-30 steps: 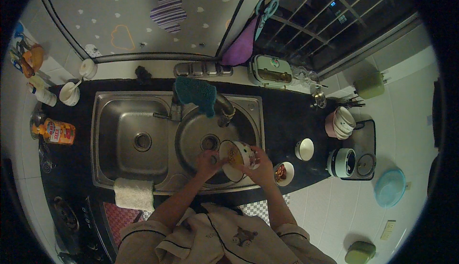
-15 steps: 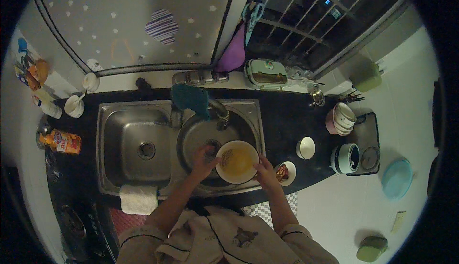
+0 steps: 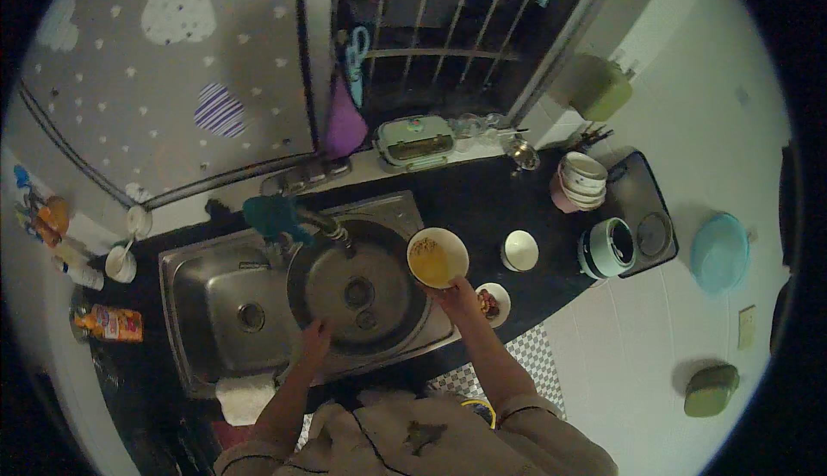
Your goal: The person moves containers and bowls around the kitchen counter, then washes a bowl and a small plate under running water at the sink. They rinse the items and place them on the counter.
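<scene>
Countertop (image 3: 478,202) around steel sink (image 3: 438,328), barred window (image 3: 457,28), right grip (image 3: 454,295) clamped on bowl (image 3: 439,261), left grip (image 3: 317,336) unclear

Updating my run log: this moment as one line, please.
left hand: nothing visible held, by round basin | right hand: holding bowl of yellow contents | nearby: small white bowl, bowl of reddish-brown pieces

I log a loose beige top (image 3: 517,448), its front divided by a thin, dark piping line (image 3: 374,441), with a dark brown, roughly star-shaped motif (image 3: 426,435) to the wearer's right of that line; finer print detail is blurred. The left sleeve (image 3: 263,457) and right sleeve (image 3: 532,417) match the top, with dark trim near the cuffs. I record bare forearms (image 3: 491,347), bare left hand (image 3: 315,338) and bare right hand (image 3: 451,295).
</scene>
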Demonstrator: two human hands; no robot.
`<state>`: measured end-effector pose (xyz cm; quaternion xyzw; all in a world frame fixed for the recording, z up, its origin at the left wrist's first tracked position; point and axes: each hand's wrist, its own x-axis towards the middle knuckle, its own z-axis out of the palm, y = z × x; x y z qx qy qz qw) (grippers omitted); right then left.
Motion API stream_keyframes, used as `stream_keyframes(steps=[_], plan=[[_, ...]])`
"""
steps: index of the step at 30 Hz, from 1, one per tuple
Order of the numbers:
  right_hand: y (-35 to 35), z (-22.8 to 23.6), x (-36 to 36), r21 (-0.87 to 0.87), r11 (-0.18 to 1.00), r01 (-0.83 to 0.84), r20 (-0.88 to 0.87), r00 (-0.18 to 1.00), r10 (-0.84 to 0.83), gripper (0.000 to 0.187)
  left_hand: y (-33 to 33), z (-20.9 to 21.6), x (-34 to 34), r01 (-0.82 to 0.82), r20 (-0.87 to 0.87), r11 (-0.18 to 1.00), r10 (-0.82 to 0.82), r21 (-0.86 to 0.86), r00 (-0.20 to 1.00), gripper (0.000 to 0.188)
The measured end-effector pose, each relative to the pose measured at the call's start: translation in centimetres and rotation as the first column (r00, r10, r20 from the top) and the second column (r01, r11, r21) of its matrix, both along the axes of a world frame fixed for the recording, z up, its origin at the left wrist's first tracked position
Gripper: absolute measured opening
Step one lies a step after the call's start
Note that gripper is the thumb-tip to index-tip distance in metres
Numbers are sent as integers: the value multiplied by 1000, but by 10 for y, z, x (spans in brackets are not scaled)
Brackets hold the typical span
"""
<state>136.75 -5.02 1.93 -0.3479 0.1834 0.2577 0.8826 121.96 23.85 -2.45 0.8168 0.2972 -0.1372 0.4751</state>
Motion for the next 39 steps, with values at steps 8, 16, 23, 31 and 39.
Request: stream_keyframes(steps=[8,16,23,31,39], plan=[[-32,-67,60,4,949,314,-124,942,-311,50,5,-98,-36,191,480,981,-185,37,858,38],[-43,-77,75,-80,916,392,-201,894,-400,45,-3,-54,-43,133,312,990,-140,44,940,37],[-41,-64,74,-297,932,208,0,976,-218,40,-9,-53,-36,65,186,988,-91,140,978,33],[-88,-68,68,-487,873,-38,116,987,108,42,-13,-55,-15,329,181,910,-378,251,908,45],[-26,143,-15,285,954,-94,262,965,16,58,-29,93,18,278,138,812,-242,-514,961,45]])
